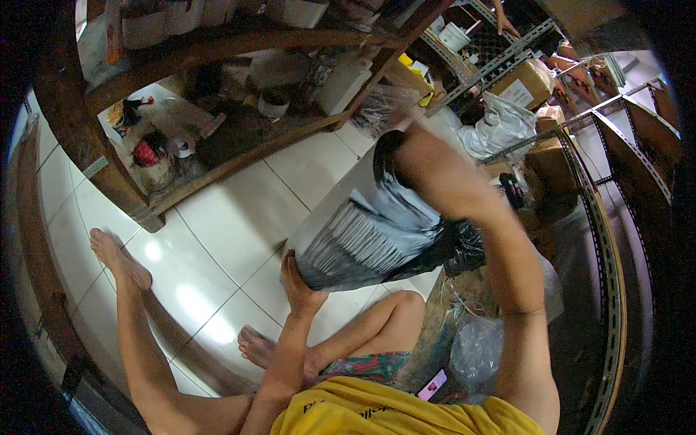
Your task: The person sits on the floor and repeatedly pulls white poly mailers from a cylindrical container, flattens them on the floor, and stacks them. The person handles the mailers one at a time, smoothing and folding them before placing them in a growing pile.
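Above my lap is tilted a large package with a grey side and shiny, wrinkled black plastic film over much of it. Its lower left end rests in my left hand, fingers pressed along the edge. At the upper right end, my right hand is reaching over the black film, smeared by motion. Whether its fingers grip the film cannot be made out. Loose black plastic bunches below my right wrist.
A wooden shelf with containers stands ahead left. Metal racks, a carton and a white sack are on the right. A phone and clear plastic lie beside my lap. Another person's hand shows far off.
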A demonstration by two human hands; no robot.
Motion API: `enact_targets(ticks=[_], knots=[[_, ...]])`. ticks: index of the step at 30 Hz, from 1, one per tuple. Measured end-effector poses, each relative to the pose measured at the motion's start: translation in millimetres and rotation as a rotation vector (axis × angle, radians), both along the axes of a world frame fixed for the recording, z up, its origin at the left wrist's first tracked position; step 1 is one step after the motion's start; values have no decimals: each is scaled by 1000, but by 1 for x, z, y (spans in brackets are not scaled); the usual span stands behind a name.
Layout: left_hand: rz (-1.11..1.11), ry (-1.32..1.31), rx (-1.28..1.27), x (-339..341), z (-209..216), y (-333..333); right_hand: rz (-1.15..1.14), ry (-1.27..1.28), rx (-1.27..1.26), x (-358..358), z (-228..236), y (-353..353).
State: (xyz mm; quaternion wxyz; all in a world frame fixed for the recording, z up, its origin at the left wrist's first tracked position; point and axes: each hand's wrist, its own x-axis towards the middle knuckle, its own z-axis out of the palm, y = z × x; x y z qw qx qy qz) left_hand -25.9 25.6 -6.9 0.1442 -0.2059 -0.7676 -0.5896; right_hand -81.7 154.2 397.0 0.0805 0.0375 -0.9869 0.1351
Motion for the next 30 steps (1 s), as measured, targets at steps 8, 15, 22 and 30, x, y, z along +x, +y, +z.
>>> enact_targets(ticks=[8, 15, 22, 30], knots=[[-15, -44, 54, -3, 12, -2, 243, 224, 260, -22, 19, 9], [-29, -127, 60, -2, 14, 1, 263, -114, 283, -40, 15, -31], [-17, -109, 31, -2, 16, -2, 138, -209, 351, -17, 13, -11], [3, -86, 47, -9, 14, -4, 202, 85, 192, -8, 15, 0]])
